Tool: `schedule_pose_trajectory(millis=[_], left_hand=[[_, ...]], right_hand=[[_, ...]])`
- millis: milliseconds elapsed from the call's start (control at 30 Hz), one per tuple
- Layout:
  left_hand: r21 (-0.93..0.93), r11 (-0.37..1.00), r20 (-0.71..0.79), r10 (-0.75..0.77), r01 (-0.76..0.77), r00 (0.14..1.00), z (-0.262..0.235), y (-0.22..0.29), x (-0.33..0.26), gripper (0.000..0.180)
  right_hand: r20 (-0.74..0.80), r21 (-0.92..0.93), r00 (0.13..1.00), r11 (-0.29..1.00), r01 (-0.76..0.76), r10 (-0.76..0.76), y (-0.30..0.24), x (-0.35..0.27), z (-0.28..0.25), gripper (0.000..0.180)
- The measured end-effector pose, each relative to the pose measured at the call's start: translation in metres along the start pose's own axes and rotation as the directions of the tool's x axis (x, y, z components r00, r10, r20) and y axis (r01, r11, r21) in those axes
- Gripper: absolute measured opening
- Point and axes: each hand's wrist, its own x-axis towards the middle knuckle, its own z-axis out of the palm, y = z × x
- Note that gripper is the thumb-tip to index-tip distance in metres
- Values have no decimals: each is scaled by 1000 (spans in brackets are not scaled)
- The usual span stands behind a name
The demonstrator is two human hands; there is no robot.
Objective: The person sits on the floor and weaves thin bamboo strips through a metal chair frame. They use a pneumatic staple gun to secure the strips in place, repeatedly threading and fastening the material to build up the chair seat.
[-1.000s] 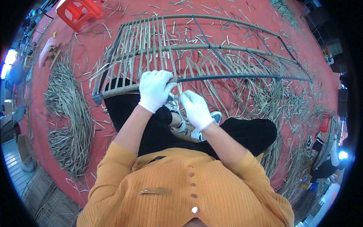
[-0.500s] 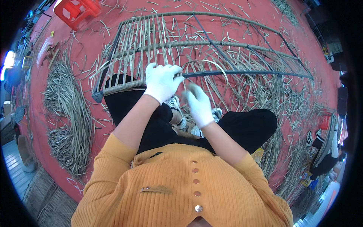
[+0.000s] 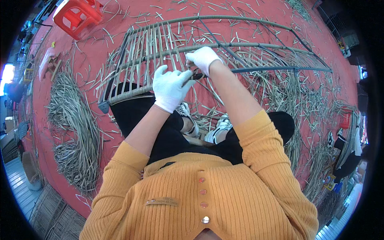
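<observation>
A person point(image 3: 200, 180) has both gloved hands at a slatted frame point(image 3: 176, 50).
Head view: the frame spans ahead of the lap; the left hand point(image 3: 171, 89) grips its near bar point(image 3: 134, 94); the right hand point(image 3: 205, 60) curls alongside, its hold unclear.

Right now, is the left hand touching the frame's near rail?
Touching. The head view shows the left hand gripping the near rail, which emerges on both sides.

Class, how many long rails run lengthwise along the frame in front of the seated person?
3: a far rail, a middle rail and a near rail, with the left hand at the near one. Others underneath could be hidden.
</observation>
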Motion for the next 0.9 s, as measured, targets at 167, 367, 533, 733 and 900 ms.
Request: schedule_pose_trajectory(millis=[167, 367, 533, 733, 900], left_hand=[[-52, 979, 220, -183, 199, 958, -2, 6, 10, 20], [-14, 951, 571, -246, 309, 783, -8, 4, 33, 29], [71, 963, 487, -261, 260, 833, -8, 8, 22, 32], [-12, 1000, 24, -25, 26, 999, -6, 24, -3, 48], [-86, 992, 142, 104, -92, 984, -6, 32, -8, 31]], right_hand=[[-405, -422, 709, 806, 415, -577, 68, -54, 21, 27], [-234, 719, 970, 658, 221, -70, 97, -74, 99, 31], [234, 613, 971, 782, -118, -37, 116, -79, 71, 26], [374, 663, 926, 711, -234, -43, 156, -233, -4, 35], [153, 99, 919, 920, -380, 364, 108, -261, -19, 22]])
